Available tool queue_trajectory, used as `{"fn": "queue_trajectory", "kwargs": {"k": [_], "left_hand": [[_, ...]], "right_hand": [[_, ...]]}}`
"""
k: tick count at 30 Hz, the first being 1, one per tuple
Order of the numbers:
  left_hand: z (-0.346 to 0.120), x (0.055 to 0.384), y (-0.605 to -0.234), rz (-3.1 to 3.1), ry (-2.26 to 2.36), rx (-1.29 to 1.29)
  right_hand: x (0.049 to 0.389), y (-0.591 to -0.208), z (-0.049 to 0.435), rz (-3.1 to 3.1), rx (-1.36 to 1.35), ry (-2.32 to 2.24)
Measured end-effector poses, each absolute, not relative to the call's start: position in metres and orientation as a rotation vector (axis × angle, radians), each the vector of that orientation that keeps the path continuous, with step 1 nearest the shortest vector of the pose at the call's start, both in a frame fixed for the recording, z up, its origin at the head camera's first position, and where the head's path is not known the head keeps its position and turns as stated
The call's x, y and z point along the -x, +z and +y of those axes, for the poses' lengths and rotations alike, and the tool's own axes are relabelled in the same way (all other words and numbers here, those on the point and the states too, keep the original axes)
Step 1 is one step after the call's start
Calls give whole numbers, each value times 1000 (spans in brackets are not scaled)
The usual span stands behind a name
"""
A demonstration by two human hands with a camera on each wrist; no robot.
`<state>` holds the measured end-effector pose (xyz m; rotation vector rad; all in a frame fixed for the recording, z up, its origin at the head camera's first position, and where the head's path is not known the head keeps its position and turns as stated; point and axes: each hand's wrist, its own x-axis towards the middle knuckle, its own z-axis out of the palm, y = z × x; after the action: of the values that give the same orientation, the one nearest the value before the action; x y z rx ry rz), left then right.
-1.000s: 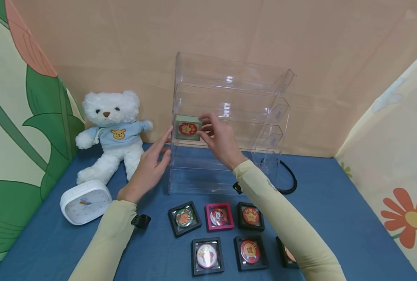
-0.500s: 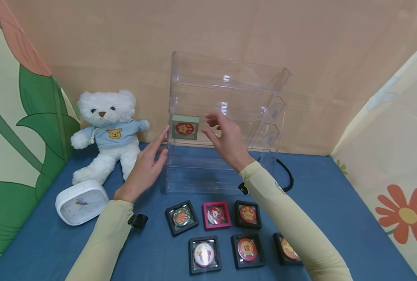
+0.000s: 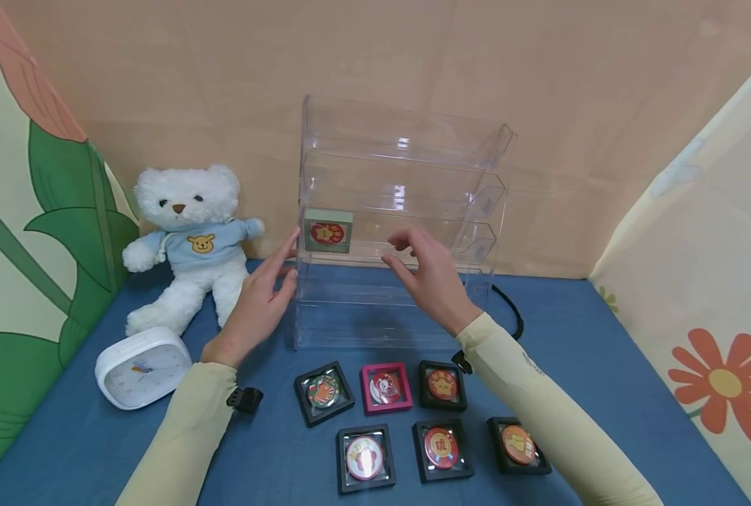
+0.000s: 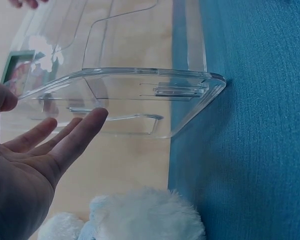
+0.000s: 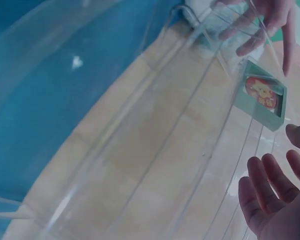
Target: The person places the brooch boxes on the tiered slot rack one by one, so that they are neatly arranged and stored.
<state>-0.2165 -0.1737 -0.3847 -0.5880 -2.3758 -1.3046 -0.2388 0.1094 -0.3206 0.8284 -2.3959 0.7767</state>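
Observation:
A clear acrylic tiered rack (image 3: pixel 407 163) stands at the back of the table. At the left end of one of its middle shelves, a green-framed display case (image 3: pixel 350 232) stands upright, with a red and gold badge inside. My left hand (image 3: pixel 251 306) lies along the rack's left side, fingers extended, fingertips at the panel. To the right of the green case, my right hand (image 3: pixel 435 281) is in front of the rack with loosely bent fingers and nothing in them. In the right wrist view a gap shows between the right hand (image 5: pixel 277 192) and the green case (image 5: pixel 260 95).
Several black-framed badge cases (image 3: pixel 419 475) and a magenta-framed one (image 3: pixel 367 404) lie in two rows before the rack. A white teddy bear (image 3: pixel 188 186) in a blue shirt sits at left, behind a white alarm clock (image 3: pixel 122 393). A black coiled cord (image 3: pixel 518 316) lies behind the rack.
My right hand has let go of the green case and drawn away to the right and down. The case stays on the shelf. My left hand keeps its place at the rack's side.

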Motion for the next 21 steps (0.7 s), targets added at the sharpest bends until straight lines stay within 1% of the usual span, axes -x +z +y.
{"fn": "queue_trajectory", "kwargs": {"k": [12,21], "left_hand": [[-175,217,-386,-2375,-1288,588],[-174,218,-387,-2371,-1283,587]], "right_hand": [[205,-334,142,-2494,-825,690],[179,-346,166,-2568,-805,723]]}}
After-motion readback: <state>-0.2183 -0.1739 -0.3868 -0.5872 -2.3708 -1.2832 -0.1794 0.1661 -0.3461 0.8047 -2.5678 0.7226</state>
